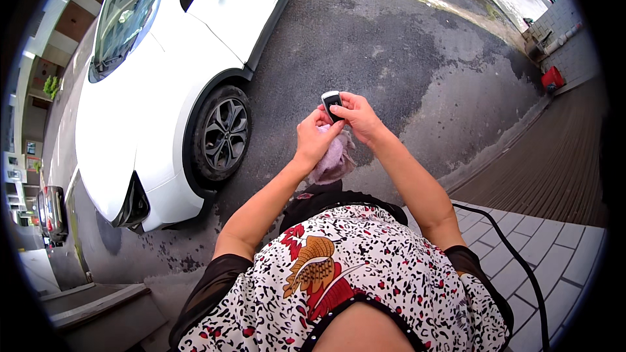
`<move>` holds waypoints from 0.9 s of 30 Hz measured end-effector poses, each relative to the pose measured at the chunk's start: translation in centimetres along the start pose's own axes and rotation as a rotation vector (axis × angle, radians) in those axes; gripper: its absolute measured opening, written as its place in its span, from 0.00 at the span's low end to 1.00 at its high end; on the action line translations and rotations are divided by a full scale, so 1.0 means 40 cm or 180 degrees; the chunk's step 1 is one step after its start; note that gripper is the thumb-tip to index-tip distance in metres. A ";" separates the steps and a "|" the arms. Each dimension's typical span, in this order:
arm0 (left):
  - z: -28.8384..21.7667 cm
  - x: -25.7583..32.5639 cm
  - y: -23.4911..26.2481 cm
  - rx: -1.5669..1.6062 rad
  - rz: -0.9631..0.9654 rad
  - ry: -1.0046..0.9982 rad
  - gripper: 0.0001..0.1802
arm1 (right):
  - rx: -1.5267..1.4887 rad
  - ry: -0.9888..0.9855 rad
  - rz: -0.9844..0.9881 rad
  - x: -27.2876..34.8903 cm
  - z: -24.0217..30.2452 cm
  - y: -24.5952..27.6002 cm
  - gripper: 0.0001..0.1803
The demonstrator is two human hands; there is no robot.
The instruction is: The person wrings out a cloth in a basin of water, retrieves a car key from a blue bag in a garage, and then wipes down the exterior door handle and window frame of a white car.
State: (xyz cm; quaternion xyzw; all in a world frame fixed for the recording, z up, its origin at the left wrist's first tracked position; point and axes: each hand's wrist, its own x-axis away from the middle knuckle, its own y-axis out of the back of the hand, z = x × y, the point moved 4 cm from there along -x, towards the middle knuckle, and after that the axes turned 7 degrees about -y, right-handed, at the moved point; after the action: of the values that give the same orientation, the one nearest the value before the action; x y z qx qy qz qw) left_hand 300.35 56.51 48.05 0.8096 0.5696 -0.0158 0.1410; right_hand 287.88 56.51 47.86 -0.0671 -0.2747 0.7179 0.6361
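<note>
In front of me, at the middle of the head view, a small black car key fob (332, 105) with a silver rim is held up between both hands. My right hand (358, 117) grips it from the right, its thumb lying across the front face. My left hand (315, 137) is closed beside the fob's lower left, and a pale pink cloth (334, 160) hangs bunched beneath it. The left fingers are partly hidden, so their hold on the fob is unclear. A white car (156, 91) stands at my left, its front wheel (225, 132) nearest to my hands.
Wet, patchy dark pavement (313, 39) spreads ahead. A black hose or cable (515, 254) runs over light tiles (554, 241) at my right. Beyond a brown ridged shutter (541, 156) sits a red bucket (552, 79). Another dark car (52, 215) is at the far left.
</note>
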 end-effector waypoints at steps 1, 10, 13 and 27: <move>0.016 -0.046 -0.005 0.0013 -0.0009 -0.0066 0.10 | -0.0016 -0.0032 0.0031 -0.038 0.021 0.020 0.13; 0.100 -0.355 -0.048 -0.0113 -0.0009 0.0070 0.12 | -0.0223 -0.0254 0.0032 -0.328 0.218 0.211 0.12; 0.101 -0.441 -0.083 -0.0034 -0.0002 0.0185 0.12 | -0.0238 -0.0344 0.0118 -0.407 0.290 0.295 0.12; 0.171 -0.739 -0.224 -0.0336 -0.1039 0.0556 0.14 | -0.0197 -0.1127 0.0740 -0.845 0.511 0.540 0.08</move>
State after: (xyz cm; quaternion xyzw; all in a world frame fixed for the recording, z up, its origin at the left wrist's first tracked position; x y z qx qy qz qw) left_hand 282.59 30.49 45.11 0.6962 0.7035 0.0617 0.1289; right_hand 265.98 17.21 46.13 0.0094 -0.3945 0.7782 0.4885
